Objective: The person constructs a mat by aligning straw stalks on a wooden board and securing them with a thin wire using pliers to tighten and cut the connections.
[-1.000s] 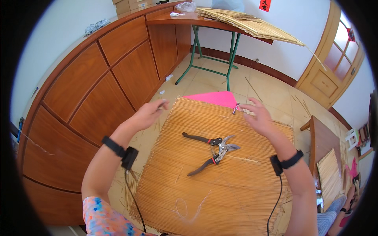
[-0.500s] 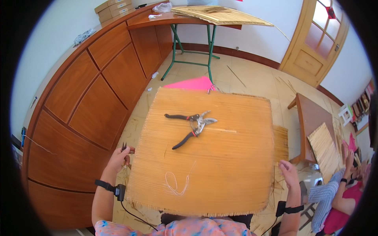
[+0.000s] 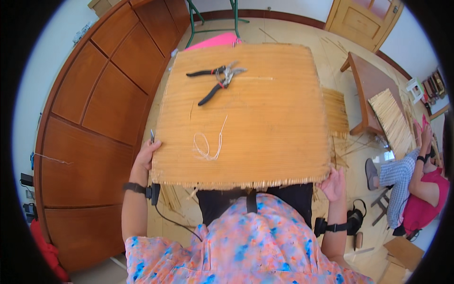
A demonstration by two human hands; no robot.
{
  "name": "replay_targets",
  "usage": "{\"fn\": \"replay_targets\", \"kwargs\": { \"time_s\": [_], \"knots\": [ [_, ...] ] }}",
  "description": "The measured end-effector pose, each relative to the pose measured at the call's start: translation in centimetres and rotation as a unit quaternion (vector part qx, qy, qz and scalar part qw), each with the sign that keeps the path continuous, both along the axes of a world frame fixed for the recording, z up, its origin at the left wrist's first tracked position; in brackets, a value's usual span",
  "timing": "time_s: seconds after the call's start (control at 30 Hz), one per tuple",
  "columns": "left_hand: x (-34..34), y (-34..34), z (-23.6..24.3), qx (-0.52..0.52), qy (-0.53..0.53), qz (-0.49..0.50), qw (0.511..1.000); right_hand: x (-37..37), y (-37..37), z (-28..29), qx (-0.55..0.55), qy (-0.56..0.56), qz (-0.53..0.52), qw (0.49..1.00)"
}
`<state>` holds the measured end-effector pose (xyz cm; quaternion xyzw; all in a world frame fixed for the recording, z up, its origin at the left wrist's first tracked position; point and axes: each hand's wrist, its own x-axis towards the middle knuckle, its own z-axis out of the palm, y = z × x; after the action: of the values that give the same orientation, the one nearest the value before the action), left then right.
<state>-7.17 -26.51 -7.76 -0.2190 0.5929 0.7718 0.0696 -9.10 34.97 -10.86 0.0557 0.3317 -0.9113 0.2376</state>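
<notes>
A slightly blurred square mat of thin straw-coloured sticks (image 3: 262,118) lies before me over my lap. Open pruning shears (image 3: 217,75) with black handles rest on its upper part, and a loose loop of white thread (image 3: 206,146) lies lower left. My left hand (image 3: 149,154) grips the mat's left edge, with a small pointed metal tool (image 3: 152,135) sticking up from it. My right hand (image 3: 331,184) is closed at the lower right corner of the mat, palm upward, holding that edge. A pink piece (image 3: 213,39) shows beyond the far edge.
At the right, a co-worker (image 3: 425,191) sits near a wooden bench (image 3: 364,71) bearing another stick mat (image 3: 385,113). Wooden cabinets (image 3: 85,165) line the left. A green-legged stand (image 3: 213,30) is beyond. Sticks litter the tiled floor (image 3: 283,28), and cardboard (image 3: 402,251) lies lower right.
My hands have come from above the mat's far part down to grip its near sides. The mat with shears and thread appears higher in view, as the camera now looks further down at my body.
</notes>
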Motion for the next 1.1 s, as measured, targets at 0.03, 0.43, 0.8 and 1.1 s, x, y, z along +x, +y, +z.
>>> {"fn": "replay_targets", "kwargs": {
  "time_s": [0.03,0.43,0.8,1.1],
  "knots": [
    [0.2,0.3,0.2,0.03,0.027,-0.005,0.999,-0.1,-0.3,0.4,0.001,0.0,0.0,1.0],
    [6.3,5.8,-0.1,0.104,0.121,0.051,0.986,-2.8,1.3,-0.9,0.086,0.023,-0.092,0.992],
    [11.0,10.3,-1.1,0.151,0.183,0.113,0.965,-11.7,2.0,-1.3,0.108,0.142,-0.04,0.983],
    [11.1,13.6,-1.5,0.154,0.208,0.187,0.947,-20.0,-1.3,1.1,0.12,0.115,-0.028,0.986]
  ]
}}
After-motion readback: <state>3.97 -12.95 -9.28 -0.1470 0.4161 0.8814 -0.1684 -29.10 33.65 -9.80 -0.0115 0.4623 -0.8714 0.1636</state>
